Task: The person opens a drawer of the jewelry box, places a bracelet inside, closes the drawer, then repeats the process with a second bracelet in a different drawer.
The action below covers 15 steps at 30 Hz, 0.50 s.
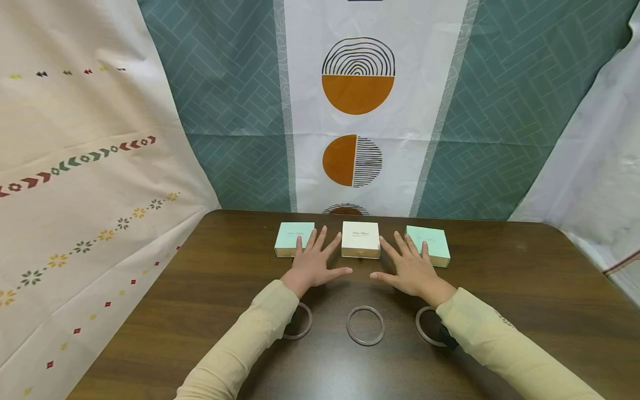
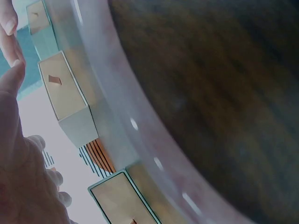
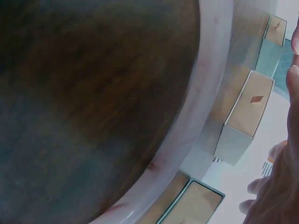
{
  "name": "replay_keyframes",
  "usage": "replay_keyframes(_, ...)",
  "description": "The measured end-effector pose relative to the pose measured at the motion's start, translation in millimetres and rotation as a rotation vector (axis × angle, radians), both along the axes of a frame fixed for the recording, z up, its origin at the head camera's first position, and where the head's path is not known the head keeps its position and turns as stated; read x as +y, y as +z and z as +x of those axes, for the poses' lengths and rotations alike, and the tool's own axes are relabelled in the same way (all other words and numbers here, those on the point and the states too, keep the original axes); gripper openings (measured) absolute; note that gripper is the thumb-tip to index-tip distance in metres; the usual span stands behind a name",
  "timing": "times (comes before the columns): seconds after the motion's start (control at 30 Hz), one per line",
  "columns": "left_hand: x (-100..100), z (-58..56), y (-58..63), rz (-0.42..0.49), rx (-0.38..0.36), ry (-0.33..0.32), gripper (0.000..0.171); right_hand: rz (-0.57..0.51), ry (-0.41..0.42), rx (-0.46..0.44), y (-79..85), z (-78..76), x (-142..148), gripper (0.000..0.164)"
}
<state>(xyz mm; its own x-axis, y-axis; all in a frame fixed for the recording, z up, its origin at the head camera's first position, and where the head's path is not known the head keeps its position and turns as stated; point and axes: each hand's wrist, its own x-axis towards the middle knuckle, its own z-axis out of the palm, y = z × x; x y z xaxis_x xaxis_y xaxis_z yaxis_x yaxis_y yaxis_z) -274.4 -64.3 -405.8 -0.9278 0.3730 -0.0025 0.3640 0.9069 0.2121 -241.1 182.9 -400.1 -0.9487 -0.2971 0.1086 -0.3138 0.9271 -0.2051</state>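
Two pale yellow sleeves, the left sleeve (image 1: 245, 339) and the right sleeve (image 1: 500, 339), stretch across a dark wood desk (image 1: 165, 333) as I look on. Beneath them three pale rings lie in a row: the left ring (image 1: 310, 319) partly hidden by the left sleeve, the middle ring (image 1: 366, 343) in full sight between the two arms, and the right ring (image 1: 418, 322) partly covered by the right sleeve. Close up, from both wrists, a ring's surface looks glossy and faintly pink.

Farther on, the left hand (image 1: 314, 265) and the right hand (image 1: 412, 270) face each other with fingers spread wide and nothing held, their thumbs pointing inward and well apart.

Just beyond, three small boxes line up. The left mint box (image 1: 290, 236) stands behind the left hand's fingers and the right mint box (image 1: 436, 241) behind the right's; whether fingertips touch either, I cannot tell. The white box (image 1: 360, 238) sits between the hands, dark lettering on its lid, a small tab on its tan front.

At the back hangs a white panel (image 1: 307, 100) printed with orange and black-lined circles, flanked by patterned green cloth (image 1: 225, 100).
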Motion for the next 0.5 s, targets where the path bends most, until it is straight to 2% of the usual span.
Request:
replay_keyframes(0.3,-1.8,0.5,0.6,-0.012,-0.001,0.0,0.089,0.006,0.011,0.004,0.4,-0.8,-0.1,0.089)
replay_keyframes(0.5,-3.7,3.4,6.1,-0.011,-0.013,0.002,0.089,-0.001,0.028,0.036,2.6,-2.1,-1.4,0.089)
